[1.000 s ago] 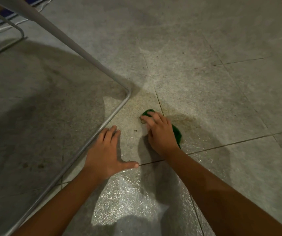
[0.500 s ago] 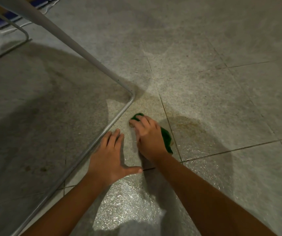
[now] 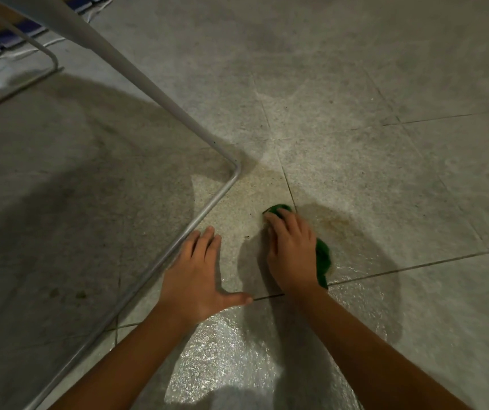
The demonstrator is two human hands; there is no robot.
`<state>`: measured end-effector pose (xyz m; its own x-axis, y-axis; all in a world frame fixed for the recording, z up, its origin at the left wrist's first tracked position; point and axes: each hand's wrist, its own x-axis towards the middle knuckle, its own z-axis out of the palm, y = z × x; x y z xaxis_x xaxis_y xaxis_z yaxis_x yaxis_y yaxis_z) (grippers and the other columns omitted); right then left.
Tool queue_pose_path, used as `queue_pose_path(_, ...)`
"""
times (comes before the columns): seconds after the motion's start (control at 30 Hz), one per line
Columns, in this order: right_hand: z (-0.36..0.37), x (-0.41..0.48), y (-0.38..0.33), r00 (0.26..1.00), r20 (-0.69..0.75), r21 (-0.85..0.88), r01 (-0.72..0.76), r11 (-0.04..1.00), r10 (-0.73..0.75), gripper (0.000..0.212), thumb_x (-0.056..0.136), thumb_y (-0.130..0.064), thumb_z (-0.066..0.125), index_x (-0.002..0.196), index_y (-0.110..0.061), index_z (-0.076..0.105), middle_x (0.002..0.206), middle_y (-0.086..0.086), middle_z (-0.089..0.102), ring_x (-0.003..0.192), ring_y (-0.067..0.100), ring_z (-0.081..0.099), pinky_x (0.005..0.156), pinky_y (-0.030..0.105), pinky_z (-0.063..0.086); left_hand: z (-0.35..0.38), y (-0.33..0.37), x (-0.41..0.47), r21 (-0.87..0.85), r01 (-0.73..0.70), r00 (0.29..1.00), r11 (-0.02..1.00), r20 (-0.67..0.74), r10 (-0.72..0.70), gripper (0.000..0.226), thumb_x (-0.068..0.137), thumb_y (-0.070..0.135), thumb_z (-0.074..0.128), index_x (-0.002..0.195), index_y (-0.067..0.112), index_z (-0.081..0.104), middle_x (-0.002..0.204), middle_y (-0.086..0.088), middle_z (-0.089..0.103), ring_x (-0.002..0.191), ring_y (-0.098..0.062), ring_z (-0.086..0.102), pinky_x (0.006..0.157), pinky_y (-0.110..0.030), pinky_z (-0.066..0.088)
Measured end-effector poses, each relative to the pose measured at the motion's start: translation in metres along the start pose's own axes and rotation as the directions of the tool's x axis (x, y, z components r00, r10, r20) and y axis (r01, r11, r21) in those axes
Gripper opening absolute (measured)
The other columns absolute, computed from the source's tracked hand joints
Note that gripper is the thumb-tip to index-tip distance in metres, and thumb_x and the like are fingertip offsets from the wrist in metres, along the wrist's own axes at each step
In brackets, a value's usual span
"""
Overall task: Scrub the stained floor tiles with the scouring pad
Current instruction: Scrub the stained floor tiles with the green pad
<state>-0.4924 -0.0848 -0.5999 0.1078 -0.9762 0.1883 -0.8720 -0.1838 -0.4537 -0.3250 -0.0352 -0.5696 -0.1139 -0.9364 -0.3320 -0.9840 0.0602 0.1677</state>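
A green scouring pad [image 3: 323,258] lies flat on the grey speckled floor tiles [image 3: 385,179], mostly covered by my right hand [image 3: 292,250], which presses down on it. The pad's green edges show beyond the fingertips and along the hand's right side. A brownish wet stain [image 3: 336,224] spreads on the tile just right of the pad. My left hand [image 3: 197,276] rests flat on the floor to the left, fingers together, thumb out, holding nothing.
A white metal tube frame [image 3: 207,213] bends at a corner just left of the hands and runs along the floor beside my left hand. A second frame leg [image 3: 49,59] and white cables lie far left. Wet, shiny tile [image 3: 222,344] sits between my forearms.
My right hand has slid the pad left toward the frame and then back right toward the stain. My left hand has stayed planted on the floor.
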Motion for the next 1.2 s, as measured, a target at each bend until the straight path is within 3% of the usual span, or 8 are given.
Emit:
queue_pose_path(0.17,0.002,0.032,-0.006,0.992,0.092,-0.007,0.085,0.996,-0.084,0.037,0.088,-0.009,0.042,0.123,-0.008,0.055,0.127,0.014,0.052,0.12,0.032,0.043,0.102,0.044,0.029,-0.002,0.001,0.0,0.003,0.011,1.0,1.0,0.013,-0.011,0.149,0.026,0.099,-0.009,0.151,0.018,-0.002,0.158,0.007,-0.009,0.144,-0.016,-0.009,0.117,-0.034,0.015)
queue_pose_path(0.33,-0.013,0.047,0.027,0.997,0.07,-0.053,-0.026,0.998,0.03,0.036,0.093,-0.008,0.044,0.129,-0.01,0.05,0.134,0.013,0.046,0.127,0.029,0.035,0.107,0.041,0.02,-0.012,0.006,-0.001,0.006,0.032,0.997,0.999,0.07,-0.032,0.13,0.052,0.092,0.039,0.151,0.017,0.0,0.157,0.007,-0.007,0.144,-0.016,-0.007,0.117,-0.034,0.016)
queue_pose_path(0.43,-0.02,0.03,0.041,0.996,0.005,-0.039,-0.086,0.996,0.086,0.032,0.093,-0.011,0.045,0.123,-0.007,0.054,0.127,0.016,0.051,0.121,0.035,0.041,0.103,0.046,0.026,-0.016,0.009,-0.002,0.026,0.028,0.996,0.999,0.078,-0.03,0.127,0.057,0.087,0.048,0.151,0.017,0.002,0.157,0.007,-0.004,0.144,-0.016,-0.005,0.116,-0.035,0.019)
queue_pose_path(0.57,-0.016,0.002,0.026,0.991,-0.004,-0.055,-0.134,0.989,0.134,0.033,0.089,-0.008,0.049,0.12,-0.005,0.057,0.123,0.017,0.055,0.118,0.037,0.045,0.102,0.05,0.028,-0.018,0.01,0.0,0.022,0.025,0.997,0.999,0.071,-0.027,0.125,0.057,0.086,0.052,0.151,0.016,0.005,0.157,0.006,-0.001,0.143,-0.015,-0.002,0.114,-0.035,0.023)
queue_pose_path(0.67,-0.009,-0.001,0.01,0.999,0.036,-0.028,-0.027,0.999,0.028,0.04,0.085,-0.018,0.035,0.113,-0.007,0.061,0.117,0.015,0.059,0.109,0.037,0.052,0.094,0.049,0.038,-0.019,0.011,-0.001,0.016,0.032,0.997,0.999,0.073,-0.033,0.126,0.057,0.085,0.052,0.15,0.016,0.005,0.156,0.006,0.0,0.143,-0.015,-0.002,0.114,-0.036,0.023)
queue_pose_path(0.83,-0.014,0.031,0.019,0.994,0.107,-0.048,-0.004,0.999,0.009,0.04,0.091,-0.008,0.046,0.131,-0.011,0.047,0.136,0.013,0.044,0.128,0.029,0.032,0.107,0.04,0.019,-0.018,0.01,-0.001,0.006,0.04,0.996,0.999,0.085,-0.041,0.126,0.056,0.086,0.052,0.15,0.017,0.005,0.157,0.006,-0.002,0.144,-0.017,-0.003,0.115,-0.04,0.025)
queue_pose_path(1.0,-0.025,0.014,0.042,0.994,0.045,-0.047,-0.098,0.994,0.1,0.035,0.093,-0.01,0.047,0.127,-0.009,0.052,0.132,0.014,0.048,0.125,0.033,0.037,0.106,0.044,0.022,-0.023,0.012,0.0,0.076,0.022,0.992,0.997,0.121,-0.032,0.125,0.058,0.088,0.044,0.15,0.014,0.002,0.157,0.004,-0.003,0.144,-0.019,-0.001,0.114,-0.04,0.024)
queue_pose_path(1.2,-0.029,-0.034,0.044,0.999,0.022,-0.034,-0.049,0.998,0.049,0.04,0.089,-0.023,0.035,0.118,-0.013,0.059,0.12,0.01,0.058,0.11,0.032,0.052,0.093,0.044,0.039,-0.021,0.027,0.015,-0.051,-0.115,0.984,0.992,-0.144,0.106,0.115,0.055,0.09,0.033,0.144,0.018,0.028,0.154,0.004,0.017,0.14,-0.015,0.018,0.112,-0.032,0.023)
